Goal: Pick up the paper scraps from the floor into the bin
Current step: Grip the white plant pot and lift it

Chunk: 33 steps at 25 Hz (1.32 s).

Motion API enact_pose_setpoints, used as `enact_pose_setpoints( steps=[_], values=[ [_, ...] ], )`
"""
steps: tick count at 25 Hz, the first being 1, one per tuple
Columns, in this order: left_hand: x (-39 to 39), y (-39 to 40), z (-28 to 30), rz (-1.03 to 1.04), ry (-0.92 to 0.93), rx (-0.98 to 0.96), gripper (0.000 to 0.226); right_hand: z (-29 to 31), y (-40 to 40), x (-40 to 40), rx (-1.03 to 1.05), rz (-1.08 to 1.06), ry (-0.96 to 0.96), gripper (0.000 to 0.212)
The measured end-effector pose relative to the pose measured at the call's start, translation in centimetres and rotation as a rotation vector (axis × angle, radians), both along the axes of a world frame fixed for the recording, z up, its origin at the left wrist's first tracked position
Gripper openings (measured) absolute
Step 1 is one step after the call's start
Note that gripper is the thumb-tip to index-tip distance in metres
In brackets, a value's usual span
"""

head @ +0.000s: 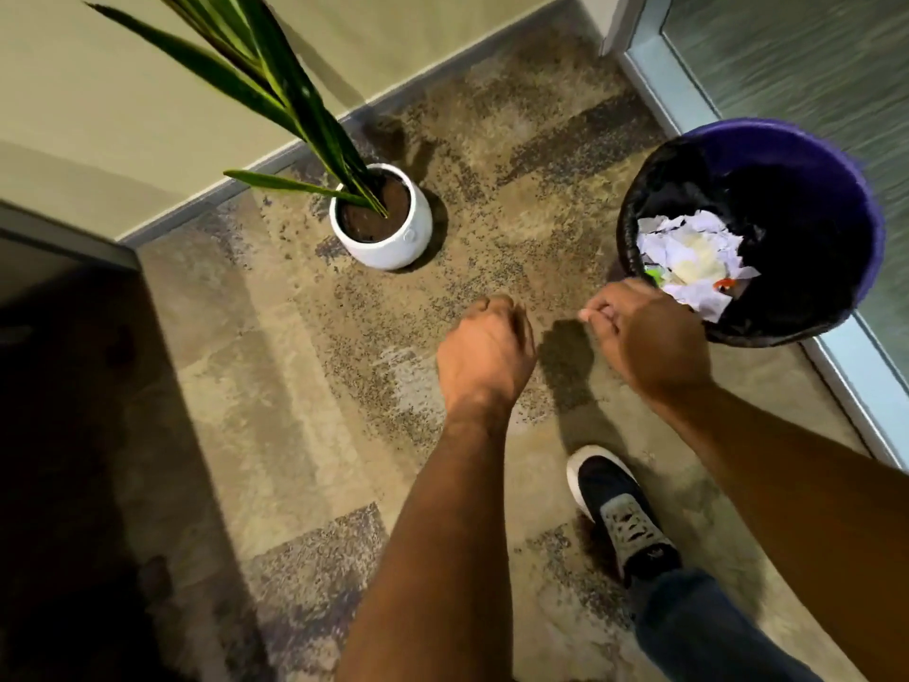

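Note:
A purple bin with a black liner stands at the right, and white paper scraps lie inside it. My right hand hovers at the bin's near rim, fingers curled, with nothing visible in it. My left hand is a loose fist over the carpet, left of the right hand; whether it holds anything is hidden. No scraps show on the visible floor.
A white pot with a tall green plant stands by the wall, left of the bin. A glass door frame runs behind the bin. My right shoe is planted on the mottled carpet. Dark furniture fills the left.

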<state>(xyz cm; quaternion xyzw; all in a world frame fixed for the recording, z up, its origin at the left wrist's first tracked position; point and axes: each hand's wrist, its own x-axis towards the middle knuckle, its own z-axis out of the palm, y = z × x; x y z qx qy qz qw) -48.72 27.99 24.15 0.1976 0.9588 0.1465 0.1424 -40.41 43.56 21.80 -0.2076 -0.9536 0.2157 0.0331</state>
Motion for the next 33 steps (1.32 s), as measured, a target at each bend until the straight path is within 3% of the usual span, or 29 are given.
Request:
enact_pose_setpoints(
  steps=[5,10,12,17,26,30,33],
  values=[
    [-2.3,-7.5,-2.2,0.314,-0.129,-0.147,0.041,-0.6,-4.3,-4.1,-0.087,0.197,-0.064,0.016],
    [-6.3,-11.1,0.0,0.379,-0.276,-0.222,0.062,1.0,-5.5,-9.9,-0.164,0.174,-0.486,0.06],
    [-8.2,-11.6,1.0,0.43,-0.316,-0.169,0.07,1.7,-5.6,-12.7,-0.211,0.167,-0.6,0.067],
    [-14.8,-12.4,1.2,0.486,-0.455,0.057,0.082,0.5,-7.5,-21.5,-0.244,0.165,-0.698,0.068],
    [-24.6,-13.0,-3.2,0.45,-0.565,0.13,0.077,-2.6,-9.7,-30.3,-0.341,-0.119,-0.623,0.056],
    [-27.9,-12.3,-7.9,0.547,-0.556,0.176,0.063,-7.1,-9.5,-34.1,-0.465,-0.206,-0.58,0.025],
    [-29.1,-11.1,-12.4,0.68,-0.649,0.217,0.063,-11.9,-9.2,-36.6,-0.617,-0.337,-0.567,0.035]
  ],
)
